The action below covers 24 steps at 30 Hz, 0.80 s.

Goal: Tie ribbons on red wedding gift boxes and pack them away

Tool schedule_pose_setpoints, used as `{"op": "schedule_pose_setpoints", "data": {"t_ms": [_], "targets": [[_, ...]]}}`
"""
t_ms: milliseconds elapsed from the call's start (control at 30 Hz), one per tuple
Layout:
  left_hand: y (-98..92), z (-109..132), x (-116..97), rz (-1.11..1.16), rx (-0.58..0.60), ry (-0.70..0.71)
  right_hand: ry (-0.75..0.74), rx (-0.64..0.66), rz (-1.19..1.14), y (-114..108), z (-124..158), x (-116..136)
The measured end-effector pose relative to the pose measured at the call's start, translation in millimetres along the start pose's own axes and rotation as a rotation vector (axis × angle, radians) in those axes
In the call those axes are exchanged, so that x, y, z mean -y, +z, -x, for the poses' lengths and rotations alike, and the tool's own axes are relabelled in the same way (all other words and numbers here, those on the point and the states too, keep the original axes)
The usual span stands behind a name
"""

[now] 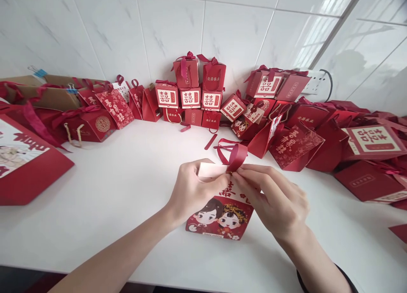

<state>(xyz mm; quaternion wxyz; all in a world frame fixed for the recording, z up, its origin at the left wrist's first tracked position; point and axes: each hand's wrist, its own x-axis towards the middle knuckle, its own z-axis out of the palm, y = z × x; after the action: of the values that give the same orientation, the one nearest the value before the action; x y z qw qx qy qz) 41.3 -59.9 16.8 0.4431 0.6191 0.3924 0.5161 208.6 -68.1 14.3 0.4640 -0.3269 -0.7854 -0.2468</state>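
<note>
A red gift box [219, 219] printed with a cartoon couple stands on the white table in front of me. My left hand [195, 189] is closed on its top edge, thumb in front, beside a pale flap. A dark red ribbon [238, 156] rises in a loop from the top of the box. My right hand [276, 195] pinches the ribbon's base with thumb and fingertips, close against my left thumb. The exact point where the ribbon meets the box is partly hidden by my fingers.
Several finished-looking red boxes [190, 98] are stacked by the tiled wall. More boxes [375, 140] crowd the right side. On the left are a cardboard carton [57, 87] and a large red box [34, 170]. A short ribbon strip [211, 141] lies on the white table [127, 191].
</note>
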Motion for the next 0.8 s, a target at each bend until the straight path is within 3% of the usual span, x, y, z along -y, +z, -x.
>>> {"op": "schedule_pose_setpoints", "data": {"t_ms": [267,567,733,800], "targets": [[-0.4,-1,0,0.007,0.02,-0.009,0.146,0.075,-0.304,-2,-6,0],[-0.2,-2,4,0.115,0.087,-0.009,0.385,0.096,-0.471,1,-1,0],[-1.4,-5,7,0.07,-0.037,-0.038,0.65,0.133,-0.699,4,2,-4],[-4.6,-10,10,0.144,-0.139,-0.083,0.758,0.276,-0.88,4,0,-8]]}}
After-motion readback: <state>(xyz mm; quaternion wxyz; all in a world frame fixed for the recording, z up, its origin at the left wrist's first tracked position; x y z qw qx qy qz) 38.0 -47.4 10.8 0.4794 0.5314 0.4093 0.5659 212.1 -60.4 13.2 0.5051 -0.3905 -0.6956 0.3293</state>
